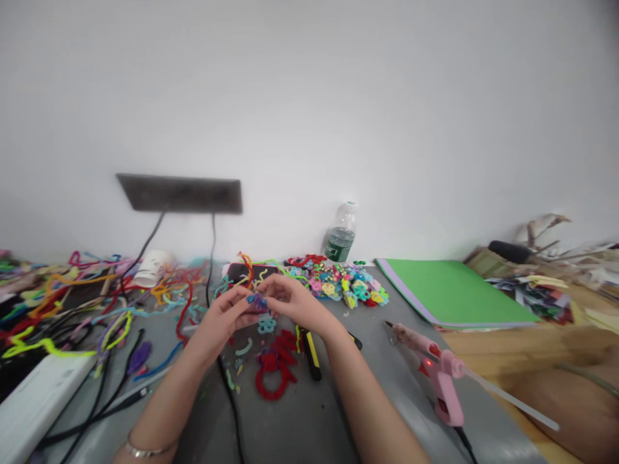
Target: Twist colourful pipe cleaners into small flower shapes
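Observation:
Over the middle of the grey table, my left hand (225, 317) and my right hand (290, 301) meet with their fingertips pinched together. Between them is a small purple and blue fuzzy pipe-cleaner piece (258, 301), partly covered by the fingers. Just below lie red pipe-cleaner pieces (271, 385), one bent into a ring, and a light-blue looped piece (265, 325). A yellow and black cutter knife (311, 354) lies beside my right wrist. Short pale-green snippets (244, 348) are scattered near my left hand.
A pink glue gun (442, 380) with its red light on and a glue stick stands right. Behind are a pile of pipe-cleaner flowers (353, 287), a water bottle (342, 235) and green sheets (454, 293). Left are tangled pipe cleaners (68, 283), a paper cup (152, 269) and cables (231, 399).

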The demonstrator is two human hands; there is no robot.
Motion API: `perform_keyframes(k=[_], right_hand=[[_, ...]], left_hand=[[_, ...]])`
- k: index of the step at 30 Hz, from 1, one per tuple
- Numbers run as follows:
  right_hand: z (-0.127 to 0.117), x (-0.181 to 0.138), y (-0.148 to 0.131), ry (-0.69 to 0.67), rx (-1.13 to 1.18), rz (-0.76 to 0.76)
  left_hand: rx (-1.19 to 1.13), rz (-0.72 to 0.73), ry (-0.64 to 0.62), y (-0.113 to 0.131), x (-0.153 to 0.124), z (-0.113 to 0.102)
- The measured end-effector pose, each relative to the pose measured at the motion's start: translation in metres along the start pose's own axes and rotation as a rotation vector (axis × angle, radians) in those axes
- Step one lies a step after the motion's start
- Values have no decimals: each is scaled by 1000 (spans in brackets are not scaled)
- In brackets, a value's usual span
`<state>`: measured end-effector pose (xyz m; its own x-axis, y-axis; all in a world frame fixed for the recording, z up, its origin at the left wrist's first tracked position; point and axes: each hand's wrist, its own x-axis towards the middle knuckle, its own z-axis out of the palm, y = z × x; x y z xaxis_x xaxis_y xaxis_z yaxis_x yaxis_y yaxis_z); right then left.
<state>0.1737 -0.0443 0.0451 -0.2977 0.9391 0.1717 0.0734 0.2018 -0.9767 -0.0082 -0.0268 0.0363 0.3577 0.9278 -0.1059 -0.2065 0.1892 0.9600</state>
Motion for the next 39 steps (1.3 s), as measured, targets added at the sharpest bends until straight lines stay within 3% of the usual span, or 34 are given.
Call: perform_keyframes(k=[6, 14, 17, 26, 30, 39], right_hand=[[-4, 2, 3, 75, -44, 61], [-8, -3, -3, 66, -187, 4], [-7, -3, -5, 60, -212, -3], [-10, -1, -4, 154, -127, -109], [-7, 0, -3, 114, -141, -130], [-2, 3, 1, 158, -273, -173]], left_hand=[[154, 88, 91, -5, 5, -9], [235, 138, -97, -2, 6, -16], [298, 162, -116, -2, 4, -14], [33, 78, 49, 1, 3, -9], [4, 76, 47, 3, 1, -8], [9, 37, -53, -1, 0, -7]])
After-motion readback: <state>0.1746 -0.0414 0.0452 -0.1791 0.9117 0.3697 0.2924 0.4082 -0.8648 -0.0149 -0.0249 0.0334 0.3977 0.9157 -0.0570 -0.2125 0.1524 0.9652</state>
